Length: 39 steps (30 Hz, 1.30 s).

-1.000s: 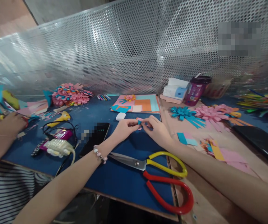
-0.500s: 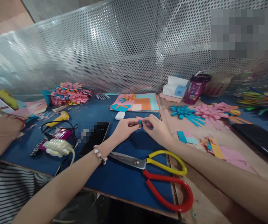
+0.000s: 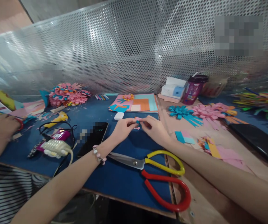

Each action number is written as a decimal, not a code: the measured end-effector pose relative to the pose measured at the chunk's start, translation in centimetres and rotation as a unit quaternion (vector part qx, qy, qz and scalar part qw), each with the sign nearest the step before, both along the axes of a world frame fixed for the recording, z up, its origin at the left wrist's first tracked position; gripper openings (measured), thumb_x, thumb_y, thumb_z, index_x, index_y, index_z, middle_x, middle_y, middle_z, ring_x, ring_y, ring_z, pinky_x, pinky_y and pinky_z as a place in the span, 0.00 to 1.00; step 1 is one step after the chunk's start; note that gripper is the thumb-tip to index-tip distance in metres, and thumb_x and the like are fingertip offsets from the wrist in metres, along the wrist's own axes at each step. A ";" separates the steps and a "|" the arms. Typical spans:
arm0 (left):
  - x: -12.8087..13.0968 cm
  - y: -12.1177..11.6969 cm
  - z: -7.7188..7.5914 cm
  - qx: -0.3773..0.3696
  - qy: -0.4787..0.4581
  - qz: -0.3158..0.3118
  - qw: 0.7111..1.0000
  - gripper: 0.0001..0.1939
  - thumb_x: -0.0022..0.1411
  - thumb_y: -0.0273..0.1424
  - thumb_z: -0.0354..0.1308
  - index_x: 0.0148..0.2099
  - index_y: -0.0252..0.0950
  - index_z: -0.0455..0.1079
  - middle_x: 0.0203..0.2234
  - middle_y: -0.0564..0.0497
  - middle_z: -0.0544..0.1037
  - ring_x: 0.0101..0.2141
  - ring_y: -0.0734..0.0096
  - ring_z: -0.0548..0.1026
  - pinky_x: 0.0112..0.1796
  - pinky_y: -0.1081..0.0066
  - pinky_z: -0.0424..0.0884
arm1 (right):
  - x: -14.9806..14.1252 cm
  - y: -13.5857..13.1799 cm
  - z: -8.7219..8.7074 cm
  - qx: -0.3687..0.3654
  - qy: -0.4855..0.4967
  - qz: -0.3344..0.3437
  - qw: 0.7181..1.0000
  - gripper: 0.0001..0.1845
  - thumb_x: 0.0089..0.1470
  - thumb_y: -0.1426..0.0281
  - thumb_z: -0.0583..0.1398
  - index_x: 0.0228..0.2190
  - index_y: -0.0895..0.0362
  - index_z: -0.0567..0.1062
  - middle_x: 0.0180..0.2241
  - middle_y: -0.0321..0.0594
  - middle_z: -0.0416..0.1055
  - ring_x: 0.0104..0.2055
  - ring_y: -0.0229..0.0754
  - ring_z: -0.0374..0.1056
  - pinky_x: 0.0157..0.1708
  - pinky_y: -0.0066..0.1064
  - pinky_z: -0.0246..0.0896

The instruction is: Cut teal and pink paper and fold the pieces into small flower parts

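My left hand (image 3: 122, 128) and my right hand (image 3: 154, 128) meet over the blue mat (image 3: 115, 177), both pinching a small pink and teal paper piece (image 3: 137, 123) between their fingertips. A bead bracelet (image 3: 98, 154) circles my left wrist. Large scissors (image 3: 157, 174) with a yellow and a red handle lie on the mat just in front of my forearms. A black phone (image 3: 94, 137) lies to the left of my left hand.
Another person in a striped top works at the left, a hand (image 3: 1, 126) on scissors. A glue gun (image 3: 56, 147), paper flowers (image 3: 68, 93), coloured sheets (image 3: 136, 104), a tissue box (image 3: 173, 88), a purple cup (image 3: 193, 90) and a perforated metal screen (image 3: 124, 49) surround the mat.
My hands keep pinching the small paper piece and have barely shifted. The other person's hand at the left has moved a little lower and outward.
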<state>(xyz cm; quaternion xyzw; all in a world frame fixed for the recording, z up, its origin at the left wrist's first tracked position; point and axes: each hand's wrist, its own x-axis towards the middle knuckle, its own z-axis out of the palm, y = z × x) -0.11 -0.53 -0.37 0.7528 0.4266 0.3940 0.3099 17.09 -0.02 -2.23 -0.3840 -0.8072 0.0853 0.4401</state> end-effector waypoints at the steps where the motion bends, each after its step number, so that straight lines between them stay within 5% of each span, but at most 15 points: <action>1: 0.0 0.0 0.0 -0.005 -0.001 0.002 1.000 0.09 0.55 0.31 0.53 0.37 0.33 0.72 0.31 0.48 0.78 0.34 0.66 0.75 0.38 0.69 0.69 | 0.0 0.0 0.0 -0.001 0.004 0.002 1.000 0.11 0.53 0.71 0.53 0.36 0.56 0.73 0.24 0.37 0.63 0.25 0.36 0.60 0.26 0.28 0.56; 11: -0.2 0.3 -0.2 -0.019 0.000 0.026 0.999 0.08 0.55 0.33 0.54 0.34 0.33 0.69 0.28 0.48 0.78 0.32 0.68 0.75 0.35 0.71 0.69 | 0.2 0.5 0.2 -0.067 0.059 0.058 0.994 0.12 0.54 0.67 0.53 0.34 0.58 0.74 0.24 0.37 0.68 0.25 0.35 0.61 0.25 0.27 0.55; 18: -0.2 0.4 0.0 -0.011 -0.003 0.028 1.000 0.10 0.54 0.35 0.56 0.35 0.32 0.70 0.29 0.48 0.78 0.31 0.69 0.75 0.36 0.71 0.68 | 0.1 0.6 0.0 -0.095 0.083 0.037 0.991 0.10 0.52 0.66 0.54 0.29 0.58 0.72 0.18 0.32 0.60 0.21 0.33 0.55 0.22 0.26 0.51; 22: -0.2 0.1 0.0 -0.048 0.008 0.038 0.998 0.14 0.54 0.39 0.55 0.33 0.32 0.70 0.25 0.47 0.77 0.26 0.71 0.74 0.31 0.71 0.69 | 0.1 0.4 0.2 -0.077 0.082 0.010 0.994 0.09 0.51 0.66 0.54 0.26 0.58 0.70 0.17 0.30 0.56 0.20 0.33 0.53 0.21 0.25 0.49; 27: 0.2 -0.3 0.1 -0.116 -0.012 -0.034 0.993 0.17 0.56 0.41 0.53 0.35 0.31 0.72 0.27 0.45 0.77 0.28 0.69 0.75 0.26 0.73 0.67 | 0.1 0.0 0.1 -0.019 0.034 -0.006 0.999 0.06 0.51 0.69 0.54 0.25 0.57 0.68 0.18 0.31 0.54 0.21 0.33 0.53 0.22 0.25 0.49; 33: 0.5 -0.4 0.1 -0.260 -0.193 -0.082 0.942 0.18 0.57 0.40 0.52 0.39 0.29 0.72 0.33 0.40 0.77 0.34 0.66 0.76 0.32 0.71 0.70 | 0.1 0.0 -0.6 0.066 -0.084 -0.037 0.994 0.06 0.52 0.72 0.52 0.26 0.56 0.69 0.23 0.35 0.62 0.26 0.35 0.59 0.25 0.25 0.51; 39: 0.5 -0.2 -0.3 -0.251 -0.227 -0.073 0.938 0.16 0.56 0.36 0.56 0.42 0.29 0.71 0.34 0.41 0.78 0.34 0.67 0.76 0.41 0.64 0.71 | -0.1 -0.4 -0.4 0.084 -0.100 -0.016 0.991 0.10 0.53 0.73 0.51 0.34 0.56 0.72 0.29 0.40 0.68 0.29 0.37 0.63 0.29 0.26 0.57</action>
